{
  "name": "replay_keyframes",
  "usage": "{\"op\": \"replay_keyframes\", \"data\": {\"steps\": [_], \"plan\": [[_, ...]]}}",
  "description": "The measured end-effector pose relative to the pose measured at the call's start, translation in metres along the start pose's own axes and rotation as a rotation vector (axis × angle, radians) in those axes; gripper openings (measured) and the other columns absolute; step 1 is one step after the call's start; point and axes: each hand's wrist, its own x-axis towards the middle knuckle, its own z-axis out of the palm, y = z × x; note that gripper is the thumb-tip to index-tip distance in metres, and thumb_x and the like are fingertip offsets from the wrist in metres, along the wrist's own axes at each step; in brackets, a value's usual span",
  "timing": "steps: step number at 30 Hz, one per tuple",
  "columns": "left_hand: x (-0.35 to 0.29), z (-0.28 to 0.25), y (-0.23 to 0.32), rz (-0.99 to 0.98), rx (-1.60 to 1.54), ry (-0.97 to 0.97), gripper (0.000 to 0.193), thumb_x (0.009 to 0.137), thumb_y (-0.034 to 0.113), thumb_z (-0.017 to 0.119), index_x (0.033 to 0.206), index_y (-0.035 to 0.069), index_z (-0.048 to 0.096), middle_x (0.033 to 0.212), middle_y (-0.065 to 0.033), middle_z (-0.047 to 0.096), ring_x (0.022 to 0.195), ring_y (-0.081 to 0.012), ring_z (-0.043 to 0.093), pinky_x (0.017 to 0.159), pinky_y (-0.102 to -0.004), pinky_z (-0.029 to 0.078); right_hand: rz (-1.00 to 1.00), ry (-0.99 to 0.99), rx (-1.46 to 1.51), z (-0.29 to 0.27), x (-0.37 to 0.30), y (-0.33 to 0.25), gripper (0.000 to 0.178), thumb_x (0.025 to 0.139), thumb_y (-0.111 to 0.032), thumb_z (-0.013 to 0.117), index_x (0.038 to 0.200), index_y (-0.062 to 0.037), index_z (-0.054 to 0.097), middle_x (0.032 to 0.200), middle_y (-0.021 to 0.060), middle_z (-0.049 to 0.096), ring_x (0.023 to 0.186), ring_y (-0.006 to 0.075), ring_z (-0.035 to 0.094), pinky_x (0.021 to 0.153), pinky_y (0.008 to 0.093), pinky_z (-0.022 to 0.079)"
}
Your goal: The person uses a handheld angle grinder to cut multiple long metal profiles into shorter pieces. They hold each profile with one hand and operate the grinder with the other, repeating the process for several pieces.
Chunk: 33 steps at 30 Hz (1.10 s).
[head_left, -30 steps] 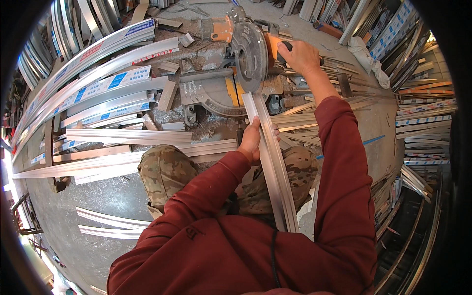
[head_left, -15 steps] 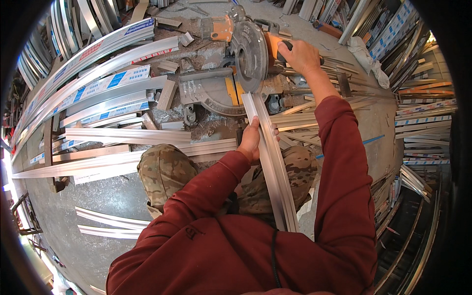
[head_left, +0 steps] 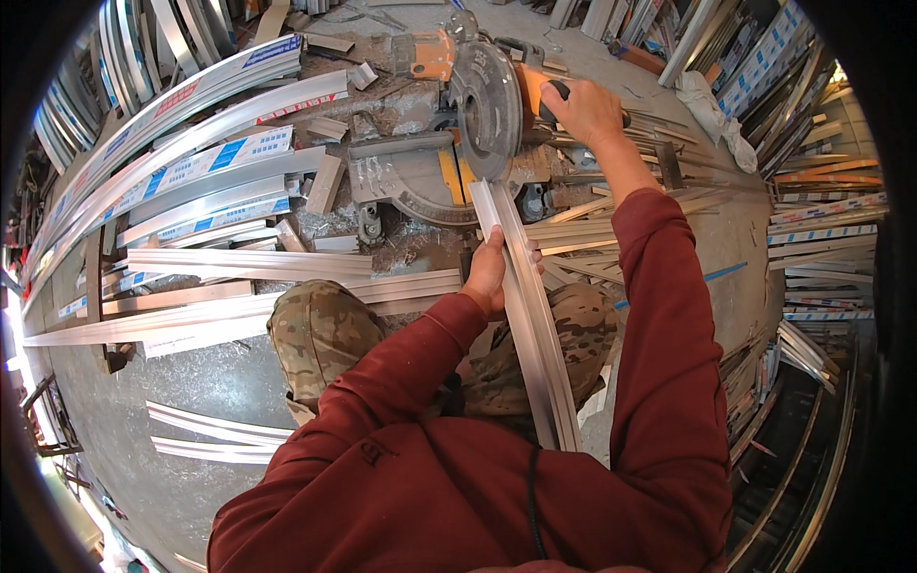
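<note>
My left hand (head_left: pixel 487 274) is wrapped round a long pale metal profile (head_left: pixel 528 325), thumb on top and fingertips showing at its right side. The profile slants from my lap up to the round base of a miter saw (head_left: pixel 406 181), its far end just below the blade. With my right hand (head_left: pixel 586 110) I grip the orange and black saw handle (head_left: pixel 535 91). The grey blade guard (head_left: pixel 487 110) stands above the yellow insert (head_left: pixel 449 177). Whether the blade touches the profile I cannot tell.
Long metal profiles (head_left: pixel 220 196), some in blue-and-white film, lie stacked on the left. Thin strips (head_left: pixel 573 234) are scattered right of the saw. Racks of profiles (head_left: pixel 826 229) line the right side. Two white strips (head_left: pixel 215 435) lie on the grey floor (head_left: pixel 205 382).
The blade guard and handle have shifted very slightly. My left hand and the profile stay in the same place.
</note>
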Motion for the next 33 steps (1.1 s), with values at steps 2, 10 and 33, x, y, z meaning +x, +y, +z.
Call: {"op": "replay_keyframes", "data": {"steps": [2, 10, 33], "plan": [[-0.001, 0.004, 0.001, -0.015, 0.009, 0.025, 0.071, 0.103, 0.057, 0.016, 0.118, -0.002, 0.054, 0.090, -0.0127, 0.061, 0.080, -0.0295, 0.060, 0.077, -0.0416, 0.052, 0.003, -0.012, 0.010, -0.001, -0.001, -0.001, 0.057, 0.089, -0.058, 0.047, 0.090, -0.0071, 0.074, 0.082, 0.0184, 0.070, 0.083, 0.0389, 0.067, 0.076, 0.0483, 0.050], [-0.001, -0.002, -0.002, -0.018, -0.007, -0.016, 0.072, 0.103, 0.058, 0.015, 0.116, -0.001, 0.055, 0.089, -0.0123, 0.061, 0.081, -0.0295, 0.060, 0.077, -0.0425, 0.052, 0.016, 0.007, 0.012, -0.002, 0.000, -0.002, 0.061, 0.089, -0.061, 0.046, 0.087, -0.0064, 0.074, 0.081, 0.0198, 0.069, 0.082, 0.0396, 0.066, 0.075, 0.0485, 0.050], [-0.020, 0.001, 0.004, -0.008, -0.011, -0.046, 0.070, 0.103, 0.057, 0.014, 0.109, 0.001, 0.055, 0.086, -0.0110, 0.060, 0.077, -0.0271, 0.058, 0.075, -0.0410, 0.052, -0.014, 0.010, 0.027, 0.000, -0.006, 0.000, 0.056, 0.089, -0.055, 0.048, 0.088, -0.0053, 0.074, 0.079, 0.0197, 0.069, 0.079, 0.0384, 0.067, 0.073, 0.0476, 0.050]]}}
